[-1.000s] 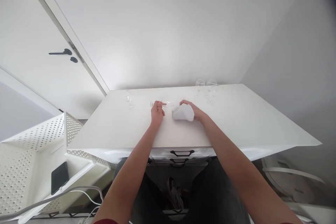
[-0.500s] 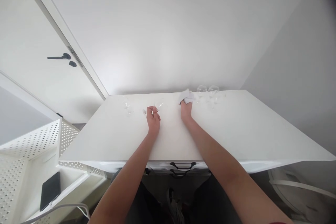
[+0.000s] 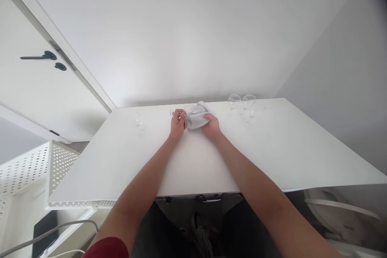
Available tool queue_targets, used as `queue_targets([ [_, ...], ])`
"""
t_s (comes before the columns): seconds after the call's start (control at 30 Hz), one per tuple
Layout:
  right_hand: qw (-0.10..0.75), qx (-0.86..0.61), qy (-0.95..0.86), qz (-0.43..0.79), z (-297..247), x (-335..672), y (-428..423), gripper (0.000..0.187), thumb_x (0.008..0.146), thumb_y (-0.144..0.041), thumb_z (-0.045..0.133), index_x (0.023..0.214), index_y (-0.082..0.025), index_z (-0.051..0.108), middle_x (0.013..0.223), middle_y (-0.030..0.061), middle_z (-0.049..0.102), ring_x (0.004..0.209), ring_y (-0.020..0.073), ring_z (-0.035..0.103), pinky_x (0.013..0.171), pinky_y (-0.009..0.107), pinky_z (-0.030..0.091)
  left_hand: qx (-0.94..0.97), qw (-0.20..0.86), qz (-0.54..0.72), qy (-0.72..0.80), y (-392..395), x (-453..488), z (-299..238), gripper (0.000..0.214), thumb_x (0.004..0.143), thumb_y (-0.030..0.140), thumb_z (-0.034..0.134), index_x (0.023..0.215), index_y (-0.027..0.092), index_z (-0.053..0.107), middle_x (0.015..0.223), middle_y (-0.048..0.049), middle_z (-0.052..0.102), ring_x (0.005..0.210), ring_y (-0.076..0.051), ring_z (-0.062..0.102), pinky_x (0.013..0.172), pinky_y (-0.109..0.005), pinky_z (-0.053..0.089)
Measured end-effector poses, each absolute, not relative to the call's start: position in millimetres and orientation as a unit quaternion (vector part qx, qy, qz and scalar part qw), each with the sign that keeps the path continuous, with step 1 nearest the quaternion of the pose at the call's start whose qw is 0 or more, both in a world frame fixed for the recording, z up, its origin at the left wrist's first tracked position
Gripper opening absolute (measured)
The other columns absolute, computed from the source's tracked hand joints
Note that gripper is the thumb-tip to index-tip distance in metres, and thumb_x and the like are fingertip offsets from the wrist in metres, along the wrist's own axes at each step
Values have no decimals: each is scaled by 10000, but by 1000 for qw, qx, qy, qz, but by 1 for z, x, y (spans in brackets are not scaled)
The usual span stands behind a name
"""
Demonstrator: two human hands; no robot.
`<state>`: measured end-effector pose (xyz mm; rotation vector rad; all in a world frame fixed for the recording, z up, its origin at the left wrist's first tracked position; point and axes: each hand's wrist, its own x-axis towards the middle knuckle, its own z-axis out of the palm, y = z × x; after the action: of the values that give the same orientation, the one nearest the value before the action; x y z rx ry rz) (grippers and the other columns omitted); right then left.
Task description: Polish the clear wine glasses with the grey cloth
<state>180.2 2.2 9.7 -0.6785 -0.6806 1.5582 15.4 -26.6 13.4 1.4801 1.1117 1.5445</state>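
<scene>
My left hand is closed around the stem of a clear wine glass, which lies sideways with its foot to the left and its bowl to the right. A light grey cloth wraps the near side and rim end of the bowl. My right hand grips that cloth against the glass, thumb on top. Both hands are just above the white cabinet top, toward its back edge.
Several wine glasses stand at the back right of the white cabinet top. Another clear glass is at the left. Behind is a wall; a door with a black handle is at far left, above a perforated white rack.
My right hand has brought the cloth leftward onto the bowl of the glass. The left hand still holds the stem, slightly farther back. The view has shifted a little to the right.
</scene>
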Motion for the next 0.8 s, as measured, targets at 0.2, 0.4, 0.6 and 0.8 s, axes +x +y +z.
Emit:
queue_targets([
  [0.2,542,-228,-322,742,27,187,-12,599,912,-730,473,1153,-238,715,1094,114,760,1236,348,642,989,520,562,583,378,570,439,-27,17,10,422,962,663,592,1039,248,577,706,34,539,477,-78,445,468,-233,364],
  [0.4,533,-248,-339,734,29,184,-13,439,961,-556,535,1212,-238,703,1077,82,773,1200,322,669,983,487,578,556,390,587,440,-26,18,10,358,962,595,626,1073,258,578,826,11,601,481,-67,451,455,-227,379],
  [0.6,561,-259,-353,703,25,180,-13,357,970,-504,597,1181,-235,703,1086,72,772,1151,283,700,932,423,601,545,395,558,485,-34,23,15,284,984,512,598,1129,269,569,717,39,640,422,-81,453,451,-223,380],
  [0.8,674,-298,-259,625,6,180,5,182,921,-336,704,1068,-229,696,1078,51,766,1086,217,720,932,359,612,600,249,540,535,-45,28,16,261,949,476,671,1090,277,766,540,54,483,493,-127,475,583,-273,414],
])
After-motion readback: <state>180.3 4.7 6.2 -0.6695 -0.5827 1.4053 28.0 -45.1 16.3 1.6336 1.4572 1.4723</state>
